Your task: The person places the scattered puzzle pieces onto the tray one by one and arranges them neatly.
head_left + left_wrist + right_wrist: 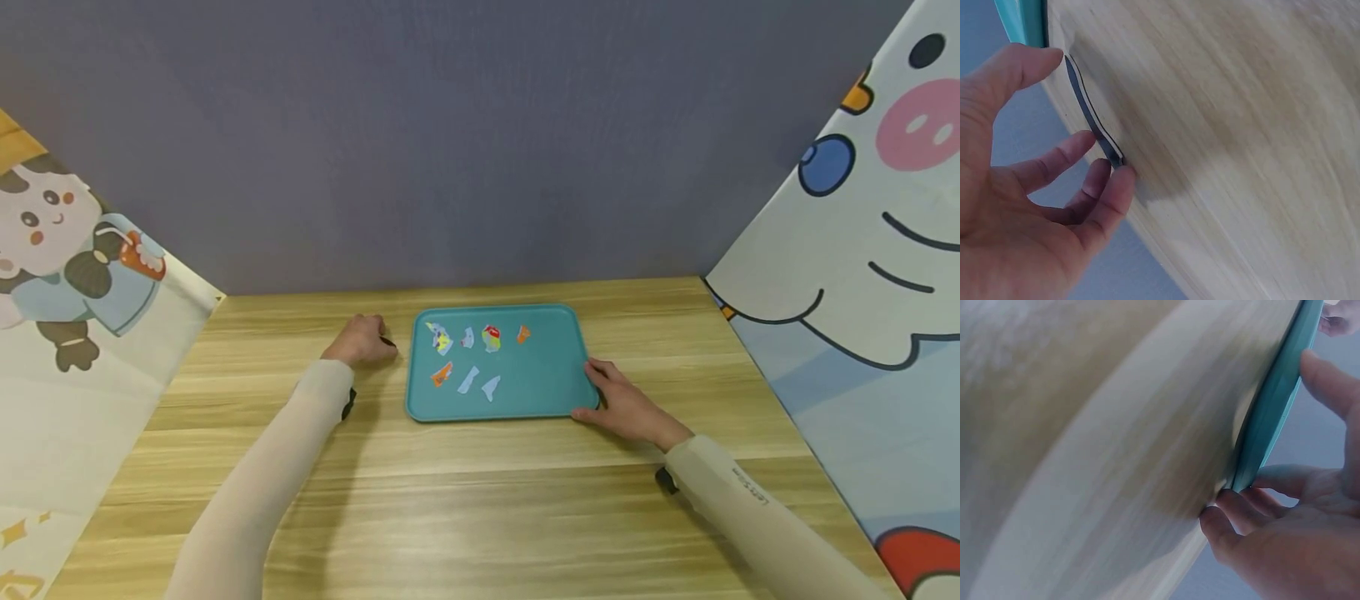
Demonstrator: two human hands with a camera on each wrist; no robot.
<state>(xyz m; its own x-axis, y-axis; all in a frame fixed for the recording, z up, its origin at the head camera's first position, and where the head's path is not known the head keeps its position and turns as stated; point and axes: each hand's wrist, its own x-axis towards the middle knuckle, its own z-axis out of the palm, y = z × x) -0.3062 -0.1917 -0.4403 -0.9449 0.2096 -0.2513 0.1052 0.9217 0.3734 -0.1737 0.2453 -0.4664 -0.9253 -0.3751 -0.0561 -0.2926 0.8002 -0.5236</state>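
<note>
My left hand (pixel 362 340) is beside the tray's left end. In the left wrist view, a thin, slightly bent flat piece (pixel 1091 112), dark with a pale edge, spans from its thumb tip to its other fingertips, close over the tabletop. My right hand (pixel 626 407) grips the near right corner of a teal tray (pixel 543 375). Its thumb lies along the near rim, and the other fingers reach round the right end. Several small flat cut-outs are spread over the tray's left and middle, among them a red-and-green piece (pixel 491 338), an orange piece (pixel 442 374) and a pale piece (pixel 491 387).
The tray lies on a wood-grain table (pixel 465 500) near its far edge. Behind the table rises a grey-blue panel (pixel 465 150). Cartoon-printed panels stand at both sides, a cow figure (pixel 82 258) on the left and a pink snout (pixel 918 125) on the right.
</note>
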